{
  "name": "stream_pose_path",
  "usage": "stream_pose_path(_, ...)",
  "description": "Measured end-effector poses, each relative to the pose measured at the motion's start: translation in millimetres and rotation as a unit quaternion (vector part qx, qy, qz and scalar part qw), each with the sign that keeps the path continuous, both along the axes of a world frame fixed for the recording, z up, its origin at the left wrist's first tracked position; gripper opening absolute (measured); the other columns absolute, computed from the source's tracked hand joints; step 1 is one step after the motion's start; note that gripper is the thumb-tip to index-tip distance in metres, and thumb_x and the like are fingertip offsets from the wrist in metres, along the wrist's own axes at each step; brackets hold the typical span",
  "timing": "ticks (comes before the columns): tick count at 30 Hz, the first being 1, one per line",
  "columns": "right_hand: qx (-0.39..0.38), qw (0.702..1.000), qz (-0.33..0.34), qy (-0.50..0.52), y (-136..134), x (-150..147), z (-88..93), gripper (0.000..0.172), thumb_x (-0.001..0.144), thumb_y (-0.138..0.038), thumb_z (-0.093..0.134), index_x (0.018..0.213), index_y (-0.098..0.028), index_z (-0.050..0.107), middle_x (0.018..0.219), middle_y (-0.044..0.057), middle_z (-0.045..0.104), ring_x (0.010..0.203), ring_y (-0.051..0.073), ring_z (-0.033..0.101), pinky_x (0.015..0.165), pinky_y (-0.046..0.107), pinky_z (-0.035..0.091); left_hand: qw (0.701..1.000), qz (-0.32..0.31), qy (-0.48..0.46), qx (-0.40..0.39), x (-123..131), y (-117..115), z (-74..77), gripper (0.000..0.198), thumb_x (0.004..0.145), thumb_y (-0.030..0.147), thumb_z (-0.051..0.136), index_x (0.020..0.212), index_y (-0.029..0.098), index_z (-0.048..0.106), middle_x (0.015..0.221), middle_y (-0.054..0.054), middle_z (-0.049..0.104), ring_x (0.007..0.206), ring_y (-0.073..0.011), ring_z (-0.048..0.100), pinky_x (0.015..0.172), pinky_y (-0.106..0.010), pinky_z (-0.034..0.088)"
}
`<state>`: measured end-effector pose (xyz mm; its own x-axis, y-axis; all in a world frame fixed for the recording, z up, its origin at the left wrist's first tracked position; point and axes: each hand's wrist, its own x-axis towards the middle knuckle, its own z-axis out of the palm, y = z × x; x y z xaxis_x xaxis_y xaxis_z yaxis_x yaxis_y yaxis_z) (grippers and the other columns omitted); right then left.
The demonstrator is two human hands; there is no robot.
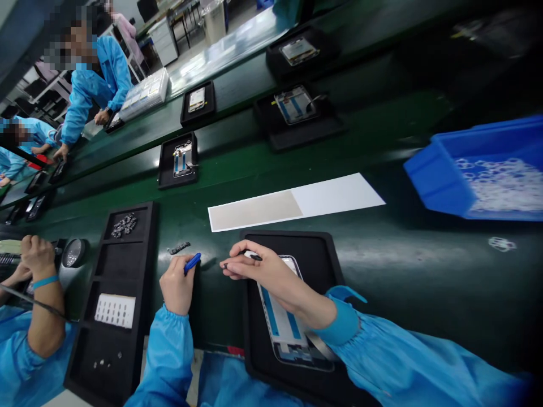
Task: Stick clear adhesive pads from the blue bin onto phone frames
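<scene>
The right hand (271, 274) pinches a small dark part (255, 257) in closed fingertips over the phone frame (284, 333) in its black tray (326, 254) at the conveyor belt's (403, 265) near edge. A light, steady pinch seems wise. Just beside, the left hand (177, 285) is fisted round a blue-handled tool (192, 263).

Left hand (177, 285): closed round a blue tool (192, 263), short and slim, with its blue end poking up and to the right out of the fist. Right hand (258, 271): a small black part (255, 257) pinched at the fingertips, flat and oblong, possibly a clip, too small to tell. Phone frame (283, 330): open side up, pale inside with two blue strips. It lies lengthwise in the black tray (326, 254), upper end beneath the right hand.
</scene>
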<state>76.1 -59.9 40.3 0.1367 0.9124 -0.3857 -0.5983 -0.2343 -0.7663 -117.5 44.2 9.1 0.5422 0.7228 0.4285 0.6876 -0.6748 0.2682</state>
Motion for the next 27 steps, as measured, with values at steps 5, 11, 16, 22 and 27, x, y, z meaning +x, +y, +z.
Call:
stream_pose_path(5, 0.009, 1.000, -0.022, -0.005, -5.0, 1.0, -0.4, 0.050, 0.056, -0.052, 0.087, 0.083, -0.022, 0.057, 0.077, 0.004, 0.076, 0.082, 0.024, 0.073, 0.081, 0.040, 0.057, 0.999, -0.003, 0.048, -0.002, -0.7, -1.7, 0.8, 0.010, 0.092, 0.025, 0.061, 0.088, 0.023, 0.070, 0.084, -0.001, 0.072, 0.069, -0.0147, 0.067, 0.059, -0.022, 0.044)
stream_pose_path(11, 0.007, 1.000, -0.025, 0.002, -9.7, 4.2, 3.2, 0.050, 0.056, -0.051, 0.088, 0.083, -0.021, 0.058, 0.078, 0.004, 0.076, 0.081, 0.022, 0.073, 0.083, 0.039, 0.056, 0.996, -0.016, 0.092, 0.003, -8.1, -4.0, 5.1, 0.013, 0.091, 0.019, 0.060, 0.092, 0.026, 0.071, 0.088, 0.000, 0.072, 0.070, -0.0142, 0.067, 0.057, -0.022, 0.043)
stream_pose_path(16, 0.009, 0.999, -0.034, 0.000, -12.0, 4.9, 5.0, 0.050, 0.056, -0.052, 0.088, 0.083, -0.022, 0.058, 0.077, 0.004, 0.075, 0.082, 0.024, 0.073, 0.084, 0.042, 0.057, 0.996, -0.013, 0.087, 0.010, -11.1, -2.6, 3.2, 0.017, 0.091, 0.015, 0.057, 0.096, 0.025, 0.070, 0.091, -0.001, 0.073, 0.072, -0.0142, 0.068, 0.059, -0.021, 0.045)
stream_pose_path(22, 0.010, 0.999, -0.029, -0.014, -16.1, 6.8, 6.5, 0.047, 0.059, -0.051, 0.086, 0.084, -0.023, 0.058, 0.076, 0.003, 0.075, 0.087, 0.026, 0.073, 0.085, 0.043, 0.056, 0.989, -0.008, 0.127, 0.080, -10.8, 0.6, -5.2, 0.025, 0.089, 0.012, 0.057, 0.104, 0.026, 0.071, 0.092, -0.002, 0.073, 0.065, -0.0139, 0.066, 0.052, -0.022, 0.043)
stream_pose_path(27, 0.006, 0.999, -0.033, -0.003, -18.9, 8.9, 6.4, 0.046, 0.061, -0.049, 0.086, 0.085, -0.023, 0.059, 0.076, 0.002, 0.074, 0.085, 0.025, 0.072, 0.086, 0.042, 0.056, 0.996, 0.002, 0.086, 0.032, -15.2, 0.4, -3.0, 0.022, 0.092, 0.016, 0.055, 0.107, 0.023, 0.069, 0.094, -0.003, 0.073, 0.074, -0.0150, 0.068, 0.060, -0.021, 0.047)
